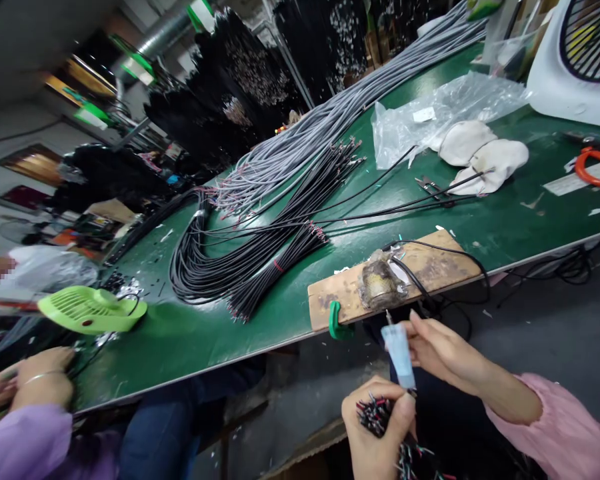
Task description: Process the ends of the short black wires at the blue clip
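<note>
My left hand (pixel 377 430) is low in the view, closed round a bundle of thin wires (pixel 375 410) whose stripped ends point up. My right hand (pixel 443 350), in a pink sleeve, pinches a small pale blue tube (pixel 399 357) just above those wire ends. Both hands hover below the table's front edge, under a wooden board (pixel 430 267) clamped to the table. On the board sits a crusted metal pot (pixel 379 283) with a black cord running from it.
The green table (pixel 205 340) carries a black cable bundle (pixel 260 247), grey cables (pixel 330 120), a plastic bag (pixel 430 110), white cloths (pixel 485 160), orange scissors (pixel 597 163) and a white fan (pixel 575 73). At left, a co-worker's hands (pixel 27 383) rest near a green fan (pixel 93 310).
</note>
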`<state>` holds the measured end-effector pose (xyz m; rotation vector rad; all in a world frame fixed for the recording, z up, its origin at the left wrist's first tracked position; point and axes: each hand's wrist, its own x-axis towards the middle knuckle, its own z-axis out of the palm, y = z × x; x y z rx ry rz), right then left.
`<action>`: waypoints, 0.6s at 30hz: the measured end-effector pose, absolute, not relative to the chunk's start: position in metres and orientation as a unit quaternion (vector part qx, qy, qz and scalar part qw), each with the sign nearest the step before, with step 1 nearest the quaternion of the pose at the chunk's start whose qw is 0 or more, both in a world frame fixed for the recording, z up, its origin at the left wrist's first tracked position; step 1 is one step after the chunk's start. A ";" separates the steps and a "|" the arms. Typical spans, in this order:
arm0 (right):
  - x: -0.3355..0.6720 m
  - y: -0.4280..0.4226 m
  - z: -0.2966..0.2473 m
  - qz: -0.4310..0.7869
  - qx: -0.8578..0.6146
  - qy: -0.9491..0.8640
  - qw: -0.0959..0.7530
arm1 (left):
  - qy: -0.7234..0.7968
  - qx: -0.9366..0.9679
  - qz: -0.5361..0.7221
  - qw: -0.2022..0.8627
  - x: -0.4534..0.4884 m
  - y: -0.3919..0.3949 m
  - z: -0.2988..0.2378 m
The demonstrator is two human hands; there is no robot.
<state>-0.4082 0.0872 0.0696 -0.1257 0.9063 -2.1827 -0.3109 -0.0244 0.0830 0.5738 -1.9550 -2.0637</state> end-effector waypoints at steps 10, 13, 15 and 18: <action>-0.394 0.127 0.054 -0.726 -0.146 0.627 0.242 | -0.621 0.248 -0.740 0.072 -0.292 -0.014 0.073; -0.387 0.125 0.068 -0.697 -0.247 0.646 0.189 | -0.626 0.318 -0.708 0.068 -0.287 -0.008 0.067; -0.384 0.121 0.075 -0.680 -0.303 0.648 0.161 | -0.654 0.333 -0.675 0.080 -0.289 -0.006 0.066; -0.382 0.117 0.079 -0.664 -0.294 0.671 0.148 | -0.683 0.292 -0.666 0.068 -0.294 -0.008 0.068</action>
